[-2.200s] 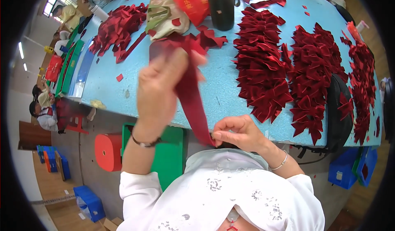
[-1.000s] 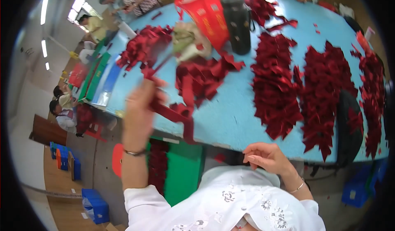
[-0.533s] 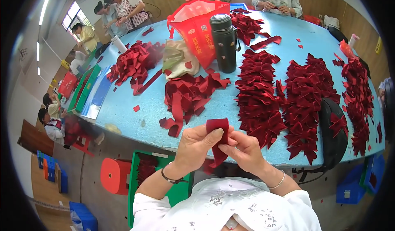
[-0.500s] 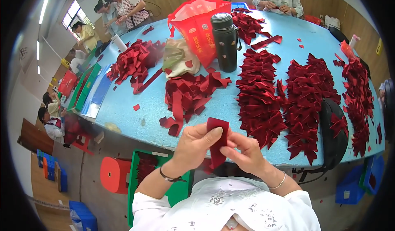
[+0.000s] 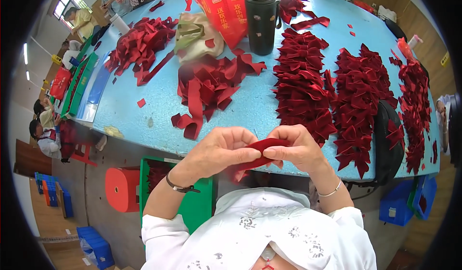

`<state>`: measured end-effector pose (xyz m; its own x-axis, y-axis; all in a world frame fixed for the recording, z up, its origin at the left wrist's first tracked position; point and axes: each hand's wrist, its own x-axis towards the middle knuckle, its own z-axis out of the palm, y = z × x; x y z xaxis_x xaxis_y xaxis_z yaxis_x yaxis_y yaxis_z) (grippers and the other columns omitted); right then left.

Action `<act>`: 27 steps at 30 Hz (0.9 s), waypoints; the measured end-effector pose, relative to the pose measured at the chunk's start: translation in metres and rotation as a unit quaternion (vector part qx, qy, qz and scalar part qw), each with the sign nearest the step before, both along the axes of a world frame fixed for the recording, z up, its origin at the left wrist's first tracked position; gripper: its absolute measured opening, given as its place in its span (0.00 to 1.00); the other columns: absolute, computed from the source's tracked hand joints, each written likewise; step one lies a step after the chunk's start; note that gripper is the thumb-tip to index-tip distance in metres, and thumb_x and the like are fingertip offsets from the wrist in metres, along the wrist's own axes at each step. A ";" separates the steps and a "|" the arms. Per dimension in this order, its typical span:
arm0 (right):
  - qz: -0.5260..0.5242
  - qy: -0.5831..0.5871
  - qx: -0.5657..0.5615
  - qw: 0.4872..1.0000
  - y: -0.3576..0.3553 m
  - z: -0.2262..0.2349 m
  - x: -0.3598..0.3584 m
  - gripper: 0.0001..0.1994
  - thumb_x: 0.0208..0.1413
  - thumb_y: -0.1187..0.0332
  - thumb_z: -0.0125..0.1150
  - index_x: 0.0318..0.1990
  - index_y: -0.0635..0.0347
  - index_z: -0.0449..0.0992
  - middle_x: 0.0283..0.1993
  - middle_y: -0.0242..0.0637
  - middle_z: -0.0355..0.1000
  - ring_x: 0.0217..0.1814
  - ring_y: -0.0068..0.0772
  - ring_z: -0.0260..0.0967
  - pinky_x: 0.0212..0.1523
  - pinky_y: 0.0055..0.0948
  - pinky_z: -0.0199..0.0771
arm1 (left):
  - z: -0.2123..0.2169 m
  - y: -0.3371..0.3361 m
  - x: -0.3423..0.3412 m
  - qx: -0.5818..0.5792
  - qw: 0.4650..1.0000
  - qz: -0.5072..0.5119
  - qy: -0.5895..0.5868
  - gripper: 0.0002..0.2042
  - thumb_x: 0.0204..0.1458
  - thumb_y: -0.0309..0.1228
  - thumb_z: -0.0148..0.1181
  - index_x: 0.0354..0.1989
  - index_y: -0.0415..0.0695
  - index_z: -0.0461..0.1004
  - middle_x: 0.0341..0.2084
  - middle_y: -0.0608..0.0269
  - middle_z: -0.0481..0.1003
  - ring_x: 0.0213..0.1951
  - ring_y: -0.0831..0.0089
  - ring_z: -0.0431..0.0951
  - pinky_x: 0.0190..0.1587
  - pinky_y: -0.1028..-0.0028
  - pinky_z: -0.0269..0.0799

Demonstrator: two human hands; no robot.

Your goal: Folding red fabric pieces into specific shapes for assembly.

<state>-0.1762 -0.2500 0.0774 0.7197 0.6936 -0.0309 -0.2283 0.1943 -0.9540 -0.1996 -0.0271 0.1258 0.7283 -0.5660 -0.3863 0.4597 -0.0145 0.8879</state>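
Observation:
A dark red ribbon strip (image 5: 271, 143) is pinched between my two hands over the table's near edge, folded and held sideways. My left hand (image 5: 219, 147) grips its left part with thumb and bent fingers. My right hand (image 5: 299, 147) closes on the other part, the two thumb tips almost meeting at the middle. Beyond my left hand lies a tangled pile of loose red ribbon strips (image 5: 211, 85). Past my right hand, a thick row of red ribbon bows (image 5: 302, 92) runs away from me, with a second row of bows (image 5: 355, 97) beside it.
The blue table (image 5: 144, 130) also carries a dark bottle (image 5: 261, 27), a red bag (image 5: 226, 10), a pale cloth bag (image 5: 202, 41) and a black bag (image 5: 392, 150). Below the edge are a green crate (image 5: 204, 202) and a red stool (image 5: 120, 190). Other people work around the room.
The ribbon strip has turned from upright to sideways and is folded over. My hands have come level, with thumbs brought together. The view has tipped downward.

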 end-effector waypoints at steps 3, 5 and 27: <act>-0.021 0.030 0.012 0.999 0.006 0.002 -0.001 0.09 0.55 0.71 0.61 0.37 0.70 0.73 0.29 0.42 0.74 0.26 0.28 0.72 0.28 0.25 0.71 | -0.002 0.008 0.001 -0.017 0.997 0.058 -0.037 0.15 0.50 0.25 0.64 0.46 0.35 0.70 0.29 0.63 0.75 0.32 0.79 0.75 0.32 0.79 0.71; -0.063 0.074 0.073 0.993 0.012 0.010 -0.007 0.08 0.55 0.71 0.62 0.35 0.70 0.74 0.26 0.38 0.73 0.24 0.25 0.70 0.27 0.23 0.70 | -0.006 0.008 -0.007 -0.026 0.992 0.056 -0.110 0.18 0.49 0.24 0.65 0.48 0.36 0.69 0.32 0.62 0.75 0.35 0.78 0.75 0.35 0.77 0.71; -0.123 0.042 0.107 0.986 0.050 0.016 -0.014 0.09 0.56 0.73 0.59 0.38 0.73 0.76 0.26 0.38 0.74 0.21 0.23 0.68 0.22 0.21 0.69 | -0.017 -0.008 -0.017 0.160 0.849 0.326 -0.383 0.11 0.52 0.19 0.57 0.44 0.38 0.77 0.26 0.64 0.78 0.26 0.78 0.75 0.31 0.80 0.70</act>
